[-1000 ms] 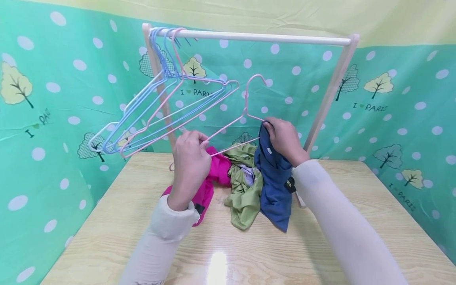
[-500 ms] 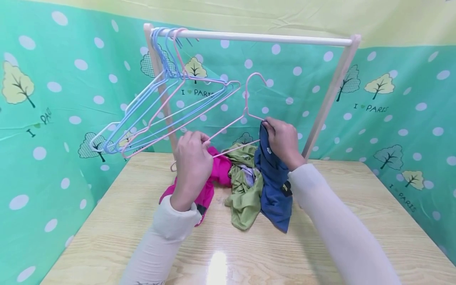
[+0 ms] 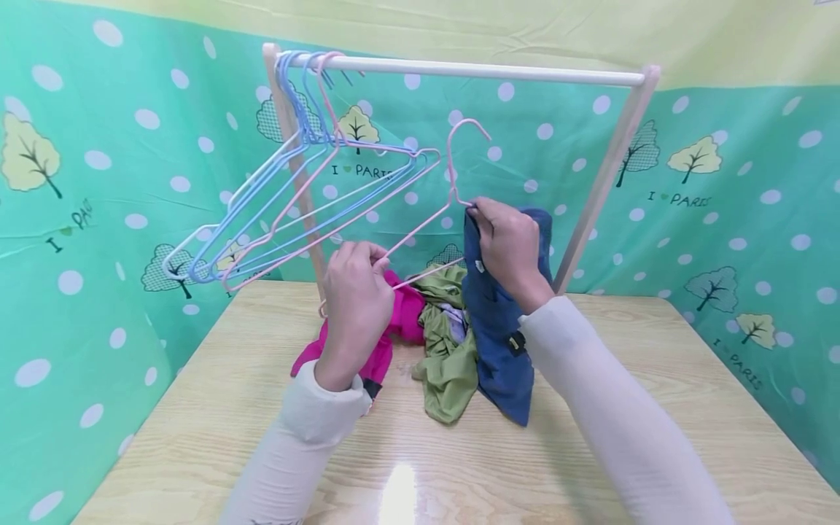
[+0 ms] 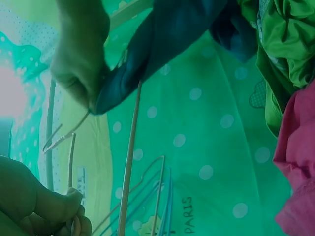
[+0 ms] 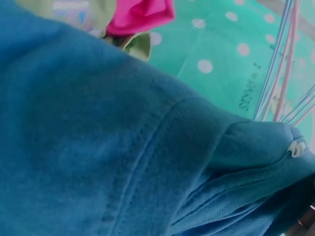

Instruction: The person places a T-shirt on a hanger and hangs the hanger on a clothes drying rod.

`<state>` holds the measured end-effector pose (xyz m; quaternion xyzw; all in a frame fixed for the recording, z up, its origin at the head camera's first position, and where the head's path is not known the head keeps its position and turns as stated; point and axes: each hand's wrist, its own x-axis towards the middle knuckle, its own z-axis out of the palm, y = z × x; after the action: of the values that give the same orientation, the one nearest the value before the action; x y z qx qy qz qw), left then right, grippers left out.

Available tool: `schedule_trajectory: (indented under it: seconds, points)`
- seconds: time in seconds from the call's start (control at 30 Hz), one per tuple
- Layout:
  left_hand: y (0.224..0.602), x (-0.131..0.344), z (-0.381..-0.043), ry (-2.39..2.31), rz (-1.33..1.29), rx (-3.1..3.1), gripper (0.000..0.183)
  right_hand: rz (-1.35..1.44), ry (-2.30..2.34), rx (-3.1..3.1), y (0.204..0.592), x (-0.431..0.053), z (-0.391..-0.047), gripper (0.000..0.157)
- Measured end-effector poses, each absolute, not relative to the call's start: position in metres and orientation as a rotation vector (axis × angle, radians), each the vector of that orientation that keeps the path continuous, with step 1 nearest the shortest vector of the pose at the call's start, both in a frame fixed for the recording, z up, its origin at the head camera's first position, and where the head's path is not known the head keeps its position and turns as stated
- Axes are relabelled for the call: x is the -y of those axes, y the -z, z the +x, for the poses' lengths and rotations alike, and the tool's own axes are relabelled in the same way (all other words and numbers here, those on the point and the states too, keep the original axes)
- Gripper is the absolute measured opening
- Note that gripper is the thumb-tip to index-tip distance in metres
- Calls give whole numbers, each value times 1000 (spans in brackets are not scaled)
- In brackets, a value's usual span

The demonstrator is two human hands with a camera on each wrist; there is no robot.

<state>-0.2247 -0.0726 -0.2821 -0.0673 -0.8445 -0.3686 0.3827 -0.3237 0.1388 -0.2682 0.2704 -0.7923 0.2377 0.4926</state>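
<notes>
Head view: the left hand (image 3: pixel 357 306) grips one end of a pink wire hanger (image 3: pixel 420 229), and the right hand (image 3: pixel 508 244) pinches a navy garment (image 3: pixel 499 346) over its other shoulder, with green clothing (image 3: pixel 449 379) on the worktop (image 3: pixel 709 394) between them. Left wrist view: finger and thumb pinch the wire, navy cloth opposite. Right wrist view: that cloth fills most of the foreground; the grip is unclear.

Pink hanger (image 3: pixel 420 229), navy-blue garment (image 3: pixel 496 324)

Curtained-off tabletop booth, tree-and-dot printed cloth walls (image 3: pixel 741 182), wood-grain table (image 3: pixel 669 379), freestanding clothes rail (image 3: pixel 525 71)
</notes>
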Motion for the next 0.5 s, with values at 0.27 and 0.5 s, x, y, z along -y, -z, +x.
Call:
schedule_trajectory:
  seconds: [0.27, 0.5]
  points:
    - [285, 71, -227, 1007, -184, 2166, 5, 591, -587, 2008, 263, -131, -316, 29]
    - [285, 69, -225, 996, -177, 2158, 5, 539, -546, 2076, 264, -132, -313, 28]
